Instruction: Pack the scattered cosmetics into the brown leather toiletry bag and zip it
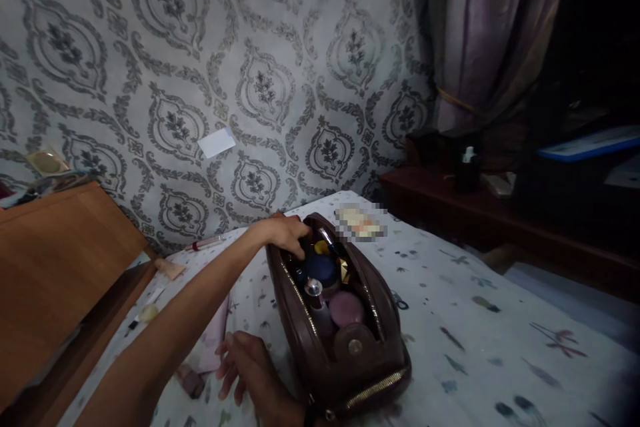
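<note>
A brown zip-up makeup bag (295, 320) lies unzipped on the bed. My left hand (285, 235) reaches over its far left rim, fingers curled around the edge and partly inside the opening. Among the contents are a dark blue round item (323, 270), a mauve round compact (347, 309), a bottle with a shiny cap (315, 290) and several gold and yellow bits. My right hand (253, 370), a dark band at its wrist, is low beside the bag's near left side, fingers apart and holding nothing. Close to its fingertips are a flat pink item (213, 350) and a small pinkish tube-like item (190, 381).
A white patterned sheet (450, 347) covers the bed. More small items lie left, including a slim tube (205, 243) and a beige piece (170, 268). A blurred-out item (360, 222) lies beyond the bag. An orange-brown wooden board (65, 253) stands left; a dark red ledge (415, 197) runs right.
</note>
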Available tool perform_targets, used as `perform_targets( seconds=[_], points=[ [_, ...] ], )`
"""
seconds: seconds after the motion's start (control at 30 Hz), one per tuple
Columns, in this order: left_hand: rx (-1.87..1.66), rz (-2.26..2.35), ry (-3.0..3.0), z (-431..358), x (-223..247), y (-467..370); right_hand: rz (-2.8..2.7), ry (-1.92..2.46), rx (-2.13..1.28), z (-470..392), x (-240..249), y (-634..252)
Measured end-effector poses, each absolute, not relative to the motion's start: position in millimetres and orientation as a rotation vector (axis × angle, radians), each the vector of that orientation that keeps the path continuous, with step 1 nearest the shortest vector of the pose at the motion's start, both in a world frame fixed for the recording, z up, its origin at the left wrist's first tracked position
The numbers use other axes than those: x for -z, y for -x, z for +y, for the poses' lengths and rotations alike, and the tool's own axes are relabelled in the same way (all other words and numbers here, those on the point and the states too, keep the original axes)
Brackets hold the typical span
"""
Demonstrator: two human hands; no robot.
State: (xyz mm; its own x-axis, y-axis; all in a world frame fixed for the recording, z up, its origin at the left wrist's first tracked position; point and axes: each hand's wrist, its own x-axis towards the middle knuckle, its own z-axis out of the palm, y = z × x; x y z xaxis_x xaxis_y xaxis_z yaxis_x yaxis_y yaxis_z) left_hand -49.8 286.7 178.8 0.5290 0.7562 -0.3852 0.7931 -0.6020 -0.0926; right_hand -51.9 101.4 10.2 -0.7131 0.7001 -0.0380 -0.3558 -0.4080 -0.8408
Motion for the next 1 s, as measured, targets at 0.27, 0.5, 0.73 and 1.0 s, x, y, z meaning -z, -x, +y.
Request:
perform_targets(
  seconds=[0.27, 0.5, 0.73, 1.0],
  points=[
    [0.419, 1.377, -2.370, 295.3, -202.5, 62.6, -1.148, 0.516, -2.160, 101.0, -11.2, 51.2],
    [0.779, 1.394, -2.436, 299.0, -195.3, 47.8, -1.152, 0.558, -2.190, 104.2, -10.3, 53.8],
    [0.852, 1.438, -2.628, 304.7, -175.7, 50.1, -1.193, 0.565, -2.178, 102.6, -8.0, 53.3],
    [0.825, 1.444, -2.599, 306.3, -167.4, 49.3, -1.227, 0.549, -2.155, 100.3, -10.9, 49.6]
  ],
)
